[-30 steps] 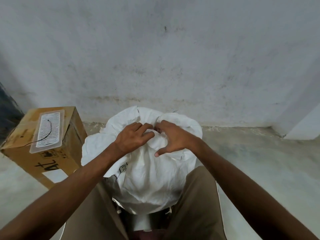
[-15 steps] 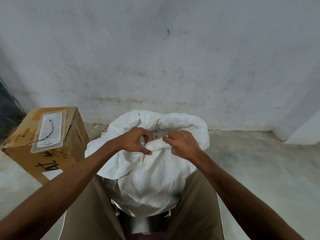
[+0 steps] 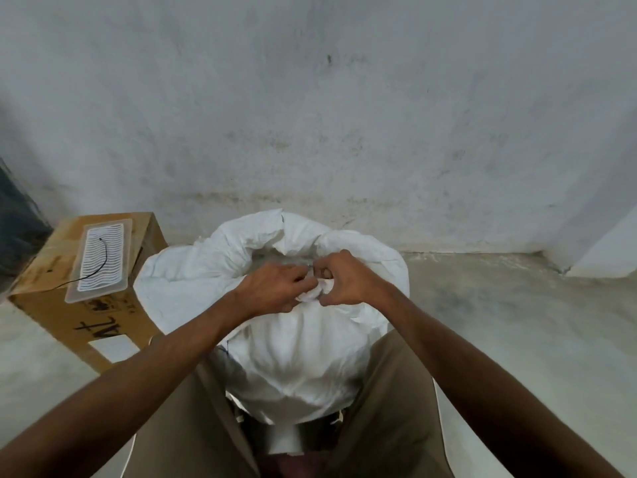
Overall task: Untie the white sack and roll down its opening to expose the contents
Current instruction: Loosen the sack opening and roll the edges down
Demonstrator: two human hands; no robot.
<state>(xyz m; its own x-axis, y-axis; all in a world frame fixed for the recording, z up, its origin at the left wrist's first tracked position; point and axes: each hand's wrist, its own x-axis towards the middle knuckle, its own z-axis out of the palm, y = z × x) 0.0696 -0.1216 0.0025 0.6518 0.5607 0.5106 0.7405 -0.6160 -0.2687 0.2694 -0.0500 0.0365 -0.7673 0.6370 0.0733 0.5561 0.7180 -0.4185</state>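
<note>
Between the person's knees, on the grey floor [image 3: 499, 339] near the foot of the wall [image 3: 344, 115], stood the white sack [image 3: 293, 357]. Its upper cloth lay bunched and partly rolled outward around the mouth. Both hands met at the near rim: the left hand [image 3: 275, 289] and the right hand [image 3: 348, 281] each pinched a small twisted wad of the sack's cloth, fingers curled tight. By the sack's left side sat a cardboard box [image 3: 79, 305] carrying a clear flat tray [image 3: 100, 260].
</note>
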